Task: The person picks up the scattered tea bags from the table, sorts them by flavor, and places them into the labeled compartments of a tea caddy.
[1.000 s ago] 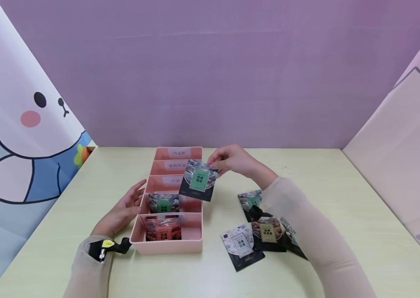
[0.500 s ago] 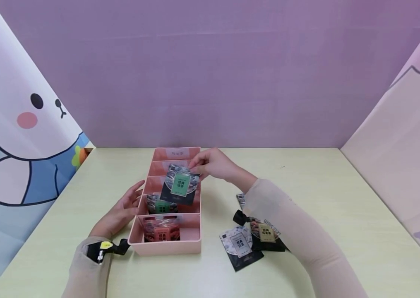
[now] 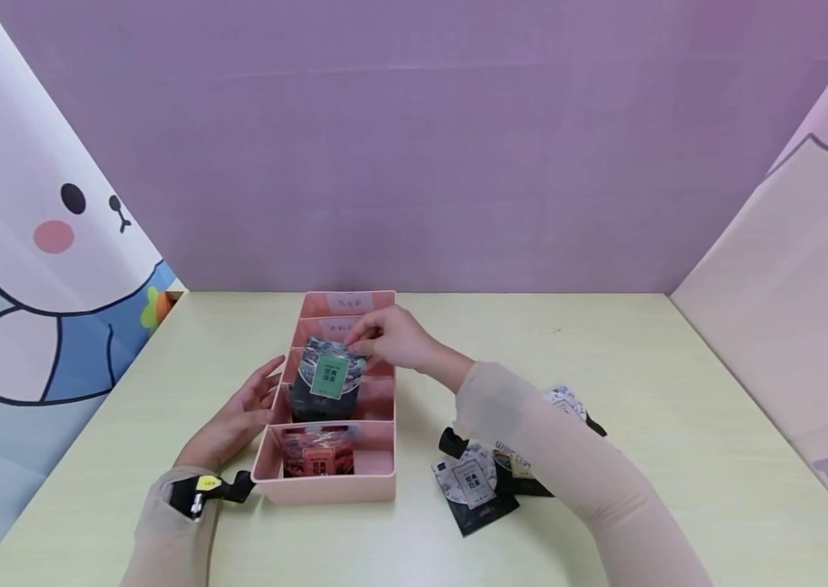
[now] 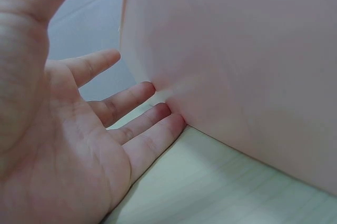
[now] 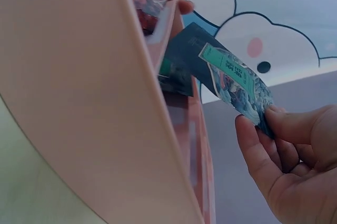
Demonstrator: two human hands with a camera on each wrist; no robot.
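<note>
My right hand (image 3: 399, 341) pinches the top corner of a dark tea sachet with a green label (image 3: 329, 377), thumb against fingers. The sachet hangs tilted over the second compartment from the front of a long pink divided box (image 3: 325, 491). In the right wrist view, its lower end is at the box rim, above another green-labelled sachet (image 5: 175, 81) lying inside. A red-labelled sachet (image 3: 318, 451) sits in the front compartment. My left hand (image 3: 236, 417) lies beside the box, its fingertips (image 4: 176, 121) touching the outer left wall.
Loose sachets lie on the table right of the box: one white-labelled (image 3: 474, 487), one gold-labelled (image 3: 524, 477), partly under my right forearm, and a pale one (image 3: 566, 399) behind it. Paper labels (image 3: 350, 303) mark the rear compartments. A purple backdrop (image 3: 414, 163) stands behind the table.
My right hand has carried the green-labelled sachet left and down, from the box's right edge to over the second compartment. My left hand stays at the box's side.
</note>
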